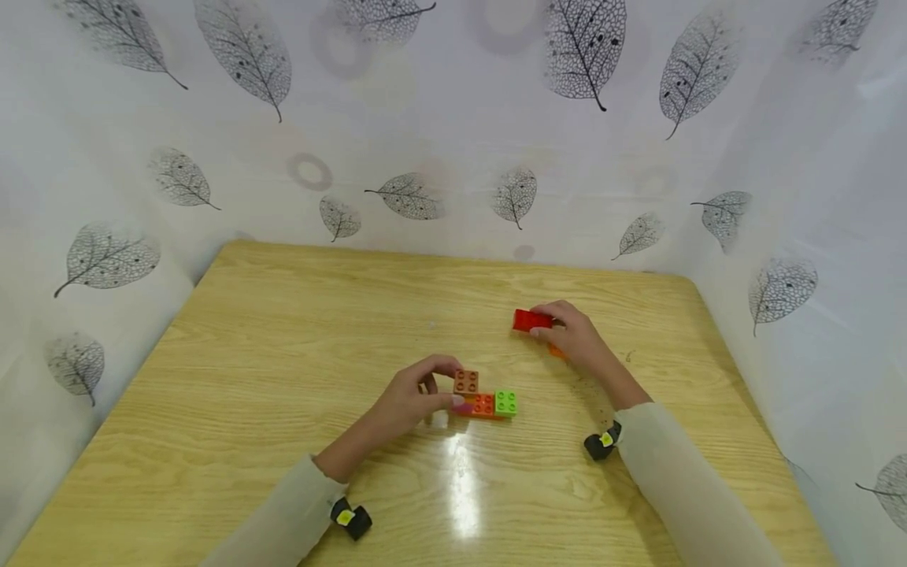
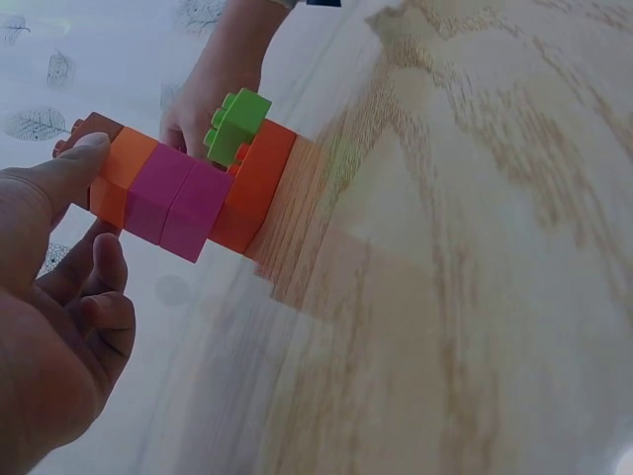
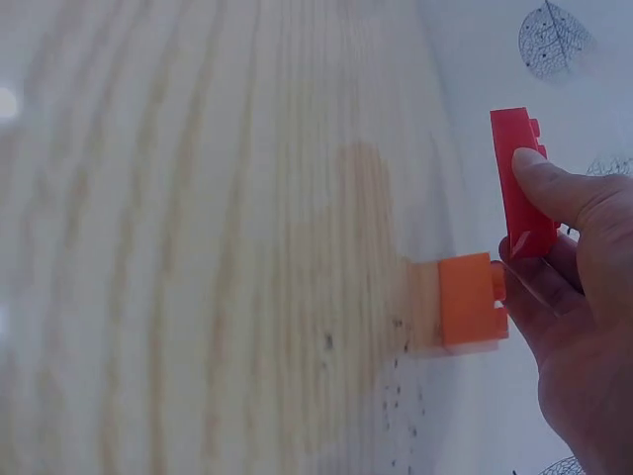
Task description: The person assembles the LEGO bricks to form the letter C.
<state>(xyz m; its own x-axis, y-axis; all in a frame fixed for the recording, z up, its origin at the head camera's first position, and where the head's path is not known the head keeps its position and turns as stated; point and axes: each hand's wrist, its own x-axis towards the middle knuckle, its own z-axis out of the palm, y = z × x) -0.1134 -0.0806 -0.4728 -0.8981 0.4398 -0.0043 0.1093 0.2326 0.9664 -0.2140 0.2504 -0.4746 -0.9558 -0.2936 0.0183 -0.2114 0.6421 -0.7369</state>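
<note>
My left hand (image 1: 411, 400) pinches the upper part of a stack of toy building bricks between thumb and fingers. At the bottom of this stack lies a red-orange brick (image 2: 258, 188), with a green brick (image 1: 506, 402) on one end. On its other end rise two magenta bricks (image 2: 178, 203), an orange brick (image 2: 127, 170) and a brown brick (image 1: 465, 381) at the top. My right hand (image 1: 571, 335) grips a long red brick (image 3: 517, 188), raised off the table. Just below that hand, a loose orange brick (image 3: 467, 300) sits on the tabletop.
The wooden table (image 1: 298, 331) carries the bricks, and its far edge meets a pale curtain (image 1: 439, 142) printed with leaves. Small dark specks (image 3: 396, 396) mark the wood near the loose orange brick. Light glares off the table in front of the stack.
</note>
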